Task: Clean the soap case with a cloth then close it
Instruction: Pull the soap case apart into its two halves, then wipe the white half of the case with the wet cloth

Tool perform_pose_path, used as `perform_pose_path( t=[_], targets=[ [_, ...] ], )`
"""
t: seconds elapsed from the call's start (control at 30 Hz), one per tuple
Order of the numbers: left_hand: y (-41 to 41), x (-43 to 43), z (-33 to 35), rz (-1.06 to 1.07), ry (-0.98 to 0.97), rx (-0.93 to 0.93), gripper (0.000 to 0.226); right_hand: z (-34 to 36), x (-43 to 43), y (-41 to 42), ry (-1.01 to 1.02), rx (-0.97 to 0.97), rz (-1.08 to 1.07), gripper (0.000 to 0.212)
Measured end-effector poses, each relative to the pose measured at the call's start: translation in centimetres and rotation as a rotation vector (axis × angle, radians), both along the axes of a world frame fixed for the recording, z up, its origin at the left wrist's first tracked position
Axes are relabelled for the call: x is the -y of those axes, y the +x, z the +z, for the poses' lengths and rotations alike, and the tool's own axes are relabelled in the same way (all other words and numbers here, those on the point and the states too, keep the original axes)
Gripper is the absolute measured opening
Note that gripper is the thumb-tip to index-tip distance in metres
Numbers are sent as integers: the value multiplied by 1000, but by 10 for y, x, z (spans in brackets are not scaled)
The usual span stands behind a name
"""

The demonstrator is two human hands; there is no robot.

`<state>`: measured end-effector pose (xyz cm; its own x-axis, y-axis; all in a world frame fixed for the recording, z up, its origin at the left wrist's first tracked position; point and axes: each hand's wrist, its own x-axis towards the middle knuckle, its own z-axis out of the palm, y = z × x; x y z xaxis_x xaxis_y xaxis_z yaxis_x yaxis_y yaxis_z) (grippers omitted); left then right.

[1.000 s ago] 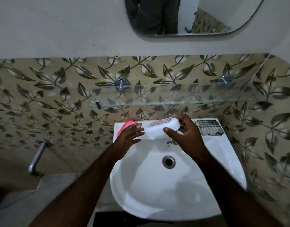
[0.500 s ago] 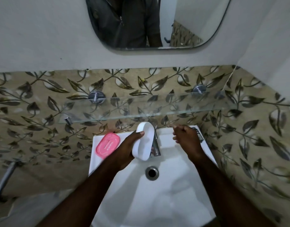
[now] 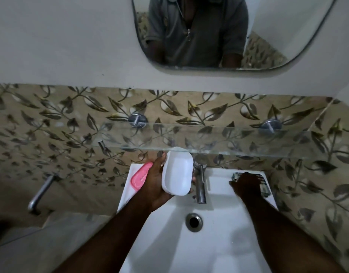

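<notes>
The soap case (image 3: 177, 172) is smooth white plastic with a soft sheen, and the pink lid (image 3: 141, 177) is plastic too. The tap (image 3: 200, 186) is polished metal, the sink (image 3: 219, 243) glossy white ceramic, the shelf (image 3: 209, 138) clear glass, and the cloth (image 3: 265, 186) woven checked fabric.

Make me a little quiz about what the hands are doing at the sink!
1. True or false: the left hand holds the white soap case.
2. Pick one. What does the right hand touch? A) a toothbrush B) the checked cloth C) a sponge
3. Fill the gap: the pink piece lies on the sink at its back ____ corner (left or right).

Key: 1 true; 2 B; 3 left.
</notes>
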<state>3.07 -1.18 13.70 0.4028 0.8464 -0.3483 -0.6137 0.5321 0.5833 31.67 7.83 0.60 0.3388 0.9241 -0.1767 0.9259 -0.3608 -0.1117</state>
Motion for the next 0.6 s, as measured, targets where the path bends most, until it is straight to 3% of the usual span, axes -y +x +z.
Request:
perform_pose_path(
  t=[0.1,0.17,0.27,0.4,0.5,0.6],
  targets=[
    [-2,6,0,12,-3,-5,66,-8,0,1,61,43,19,39],
    [-2,10,0,9,-16,-7,68,-6,0,3,165,-40,33,12],
    [1,15,2,17,-17,-10,67,0,-2,17,186,-172,-64,18],
    [5,19,1,57,-24,7,68,13,14,35,335,-820,-320,34],
    [9,23,2,82,-11,-11,71,64,55,14,594,-1339,-428,13],
    [15,27,1,114,4,-92,74,112,98,-6,371,-1944,-351,37]
  ],
)
